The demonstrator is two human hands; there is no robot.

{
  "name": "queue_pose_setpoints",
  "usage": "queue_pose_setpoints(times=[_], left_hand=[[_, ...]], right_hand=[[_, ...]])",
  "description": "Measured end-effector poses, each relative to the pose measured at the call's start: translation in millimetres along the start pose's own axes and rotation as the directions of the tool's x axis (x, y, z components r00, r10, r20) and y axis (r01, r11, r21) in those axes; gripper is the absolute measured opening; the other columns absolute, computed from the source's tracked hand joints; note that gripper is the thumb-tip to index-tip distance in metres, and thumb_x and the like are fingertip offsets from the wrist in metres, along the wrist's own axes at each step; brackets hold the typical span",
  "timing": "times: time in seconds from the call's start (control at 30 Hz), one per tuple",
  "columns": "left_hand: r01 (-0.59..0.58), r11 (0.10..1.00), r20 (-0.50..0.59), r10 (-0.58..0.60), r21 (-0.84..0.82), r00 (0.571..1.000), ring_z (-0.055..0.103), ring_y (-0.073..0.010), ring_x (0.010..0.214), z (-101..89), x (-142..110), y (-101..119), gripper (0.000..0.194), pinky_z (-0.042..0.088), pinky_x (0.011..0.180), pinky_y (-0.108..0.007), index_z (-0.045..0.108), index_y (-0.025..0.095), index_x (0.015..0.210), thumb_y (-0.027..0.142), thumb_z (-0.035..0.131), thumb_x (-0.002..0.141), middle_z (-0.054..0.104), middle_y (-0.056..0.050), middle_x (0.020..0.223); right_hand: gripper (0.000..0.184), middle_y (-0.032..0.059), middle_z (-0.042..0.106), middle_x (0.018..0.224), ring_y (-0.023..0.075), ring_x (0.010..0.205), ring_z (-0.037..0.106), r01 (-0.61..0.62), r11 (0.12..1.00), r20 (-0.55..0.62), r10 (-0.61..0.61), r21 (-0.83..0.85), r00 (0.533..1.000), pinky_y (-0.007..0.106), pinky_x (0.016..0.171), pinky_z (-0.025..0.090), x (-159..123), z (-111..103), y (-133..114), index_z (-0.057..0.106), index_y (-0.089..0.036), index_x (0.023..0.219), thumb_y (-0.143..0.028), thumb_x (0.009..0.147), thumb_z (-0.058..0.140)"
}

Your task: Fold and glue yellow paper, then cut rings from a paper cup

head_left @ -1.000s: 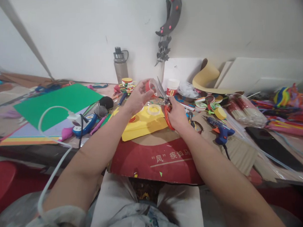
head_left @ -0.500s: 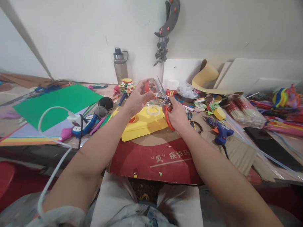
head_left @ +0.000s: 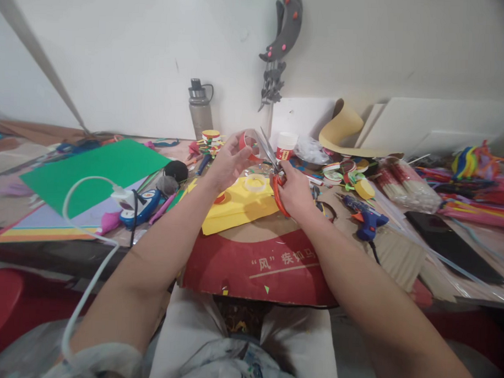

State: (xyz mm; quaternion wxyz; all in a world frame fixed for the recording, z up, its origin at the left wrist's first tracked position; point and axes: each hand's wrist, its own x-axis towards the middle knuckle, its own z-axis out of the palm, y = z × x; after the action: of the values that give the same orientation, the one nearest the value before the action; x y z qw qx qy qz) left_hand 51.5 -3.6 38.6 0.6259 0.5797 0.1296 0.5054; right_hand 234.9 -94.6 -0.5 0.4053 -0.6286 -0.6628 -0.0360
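My left hand is closed on a red and white ring, which looks cut from a paper cup. It holds the ring up over the worktop, fingers and thumb at its left and lower side. In my right hand are orange-handled scissors, their blades spread and pointing up and left at the ring's right side. Whether the blades touch the ring I cannot tell. Below both hands lie yellow sheets with a roll of clear tape on them. A red and white paper cup stands just beyond the scissors.
A red cardboard piece lies at the front edge. To the right are a blue glue gun and a black phone. Green paper and a white cable are at left; a bottle stands behind.
The ring has turned slightly in my left hand, and its red band shows more along the bottom. The scissors stay almost in place, blades still apart.
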Motion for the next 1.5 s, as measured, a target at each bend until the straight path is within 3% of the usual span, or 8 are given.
queue_pose_setpoints(times=[0.47, 0.77, 1.0, 1.23, 1.33, 1.5], left_hand=[[-0.013, 0.999, -0.034, 0.014, 0.036, 0.999, 0.073, -0.027, 0.123, -0.5, 2.0, 1.4, 0.068, 0.064, 0.092, -0.033, 0.065, 0.025, 0.118, 0.068, 0.093, 0.074, 0.074, -0.009, 0.124], [-0.008, 1.0, -0.045, 0.009, 0.019, 0.999, 0.069, -0.0318, 0.134, -3.5, 3.7, -0.7, 0.07, 0.064, 0.097, -0.039, 0.061, 0.028, 0.127, 0.072, 0.088, 0.079, 0.07, -0.008, 0.129], [-0.017, 1.0, -0.031, 0.018, 0.02, 0.999, 0.072, -0.0309, 0.128, -7.3, 2.7, 3.1, 0.075, 0.064, 0.098, -0.04, 0.063, 0.026, 0.123, 0.076, 0.089, 0.074, 0.073, -0.01, 0.128], [0.051, 0.999, 0.003, -0.051, 0.015, 0.999, 0.078, -0.0234, 0.109, -4.0, 0.1, 3.3, 0.058, 0.066, 0.092, -0.037, 0.066, 0.023, 0.117, 0.068, 0.085, 0.084, 0.078, -0.008, 0.117], [0.032, 0.999, 0.012, -0.032, 0.032, 0.999, 0.078, -0.0241, 0.109, -5.2, -0.2, 4.6, 0.057, 0.067, 0.089, -0.036, 0.068, 0.023, 0.116, 0.067, 0.086, 0.084, 0.079, -0.009, 0.118], [0.042, 0.998, 0.022, -0.043, 0.039, 0.999, 0.079, -0.0231, 0.109, -10.3, 2.1, 5.3, 0.049, 0.068, 0.087, -0.033, 0.071, 0.023, 0.121, 0.065, 0.075, 0.094, 0.08, -0.01, 0.116]], right_hand=[[0.04, 0.0158, 0.077, 0.102, 0.0331, 0.089, 0.068, 0.044, 0.997, -0.018, -0.045, -0.058, 0.999, 0.043, 0.083, 0.052, -1.2, 0.2, 0.3, 0.07, -0.018, 0.131, -0.029, 0.095, 0.056], [0.038, 0.016, 0.079, 0.099, 0.0317, 0.085, 0.068, 0.04, 0.995, 0.026, -0.038, -0.087, 0.999, 0.04, 0.077, 0.049, -1.3, -4.3, -2.2, 0.071, -0.018, 0.126, -0.027, 0.094, 0.054], [0.034, 0.0161, 0.08, 0.097, 0.0331, 0.087, 0.07, 0.026, 0.997, 0.042, -0.023, -0.078, 0.999, 0.04, 0.078, 0.049, -0.6, -7.8, -6.4, 0.073, -0.019, 0.122, -0.032, 0.096, 0.055], [0.045, 0.0159, 0.078, 0.103, 0.0328, 0.091, 0.068, 0.033, 0.996, -0.035, -0.035, -0.079, 0.999, 0.042, 0.083, 0.052, -0.7, -1.9, -1.5, 0.072, -0.018, 0.135, -0.03, 0.094, 0.057], [0.045, 0.0167, 0.078, 0.103, 0.0336, 0.091, 0.068, 0.032, 0.995, -0.013, -0.033, -0.09, 0.999, 0.043, 0.083, 0.052, -0.6, -3.3, -1.9, 0.072, -0.017, 0.135, -0.03, 0.094, 0.057], [0.045, 0.0201, 0.079, 0.107, 0.0358, 0.093, 0.07, -0.001, 0.989, 0.051, 0.009, -0.148, 0.999, 0.043, 0.083, 0.05, -0.6, -9.7, -10.2, 0.07, -0.014, 0.137, -0.027, 0.097, 0.055]])
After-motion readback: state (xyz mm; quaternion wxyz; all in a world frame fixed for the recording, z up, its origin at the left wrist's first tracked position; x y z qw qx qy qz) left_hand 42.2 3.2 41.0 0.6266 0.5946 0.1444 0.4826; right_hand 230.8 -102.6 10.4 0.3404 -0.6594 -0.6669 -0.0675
